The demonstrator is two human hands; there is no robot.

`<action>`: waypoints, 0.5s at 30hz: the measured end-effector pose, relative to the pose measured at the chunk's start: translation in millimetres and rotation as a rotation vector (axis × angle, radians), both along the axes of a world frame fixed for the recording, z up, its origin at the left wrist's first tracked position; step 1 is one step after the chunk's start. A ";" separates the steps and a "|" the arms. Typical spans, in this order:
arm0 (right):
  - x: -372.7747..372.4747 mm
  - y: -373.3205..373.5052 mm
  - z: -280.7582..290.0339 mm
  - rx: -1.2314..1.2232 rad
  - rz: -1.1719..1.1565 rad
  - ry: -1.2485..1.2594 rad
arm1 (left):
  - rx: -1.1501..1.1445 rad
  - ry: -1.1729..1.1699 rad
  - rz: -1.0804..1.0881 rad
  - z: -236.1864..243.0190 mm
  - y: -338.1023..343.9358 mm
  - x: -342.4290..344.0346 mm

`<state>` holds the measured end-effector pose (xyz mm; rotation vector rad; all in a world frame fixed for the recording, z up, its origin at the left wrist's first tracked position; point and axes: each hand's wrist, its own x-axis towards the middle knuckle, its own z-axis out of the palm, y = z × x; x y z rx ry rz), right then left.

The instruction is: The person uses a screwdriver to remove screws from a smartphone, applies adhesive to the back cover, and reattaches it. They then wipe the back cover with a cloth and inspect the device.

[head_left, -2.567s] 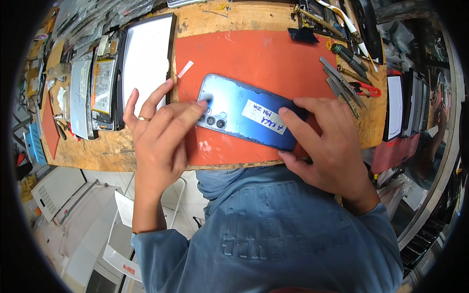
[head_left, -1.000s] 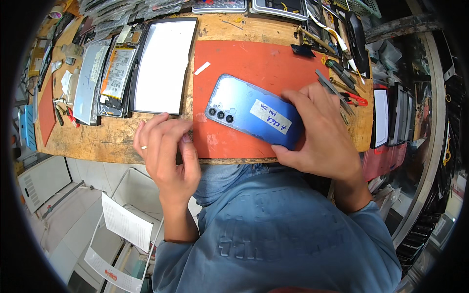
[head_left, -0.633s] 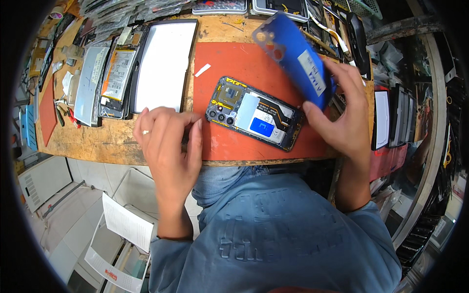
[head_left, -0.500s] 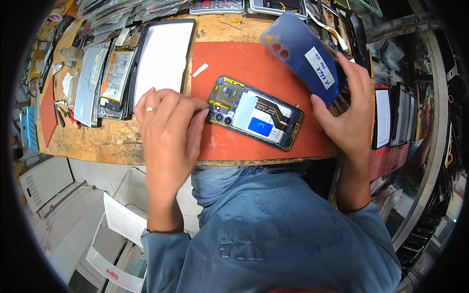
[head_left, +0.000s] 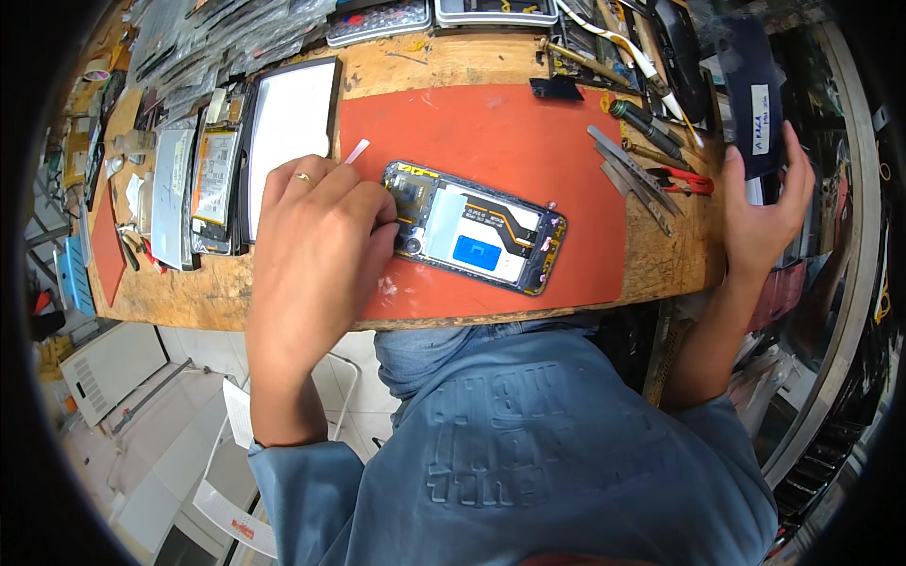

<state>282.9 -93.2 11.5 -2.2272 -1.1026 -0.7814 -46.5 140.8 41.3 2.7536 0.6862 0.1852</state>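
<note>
Taking the phone as the middle of the dial, with 12 o'clock away from the person: toward 9 o'clock, on the wooden counter (head_left: 208, 302), lie a grey panel (head_left: 172, 193) and an opened handset (head_left: 214, 174), with a white-faced frame (head_left: 293, 123) at 10 o'clock.

Next comes the left hand (head_left: 319, 241), its fingers curled in at the phone's 10 o'clock end, covering part of the camera corner. The fingertips are hidden, so I cannot tell whether it grips that end or only rests there. A thin white strip (head_left: 357, 151) lies just beyond it.

The phone (head_left: 472, 231) lies flat on the orange mat (head_left: 453, 304), slanting from 10 to 4 o'clock, with its insides facing up: a black ribbon, a white block and 1 blue patch. Toward 2 o'clock are metal blades (head_left: 637, 179) and a red-handled tool (head_left: 687, 181).

Farthest over, at 3 o'clock, the right hand (head_left: 769, 212) grasps the dark blue back cover (head_left: 752, 85) between thumb and fingers, past the counter's edge.

The step in hand looks to be parting cover from phone and laying it aside. A next move would call for steady support under the cover before letting go, and the phone kept from sliding.
</note>
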 end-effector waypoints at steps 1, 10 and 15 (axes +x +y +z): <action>1.1 -2.6 1.2 0.000 0.009 0.024 | -0.027 0.015 -0.010 -0.8 3.7 0.0; -17.5 -4.8 -16.2 -0.005 0.172 0.233 | -0.127 0.100 -0.030 2.1 12.3 2.4; -5.5 -12.5 -14.9 -0.027 0.126 0.147 | -0.128 0.027 0.086 4.6 2.5 -4.4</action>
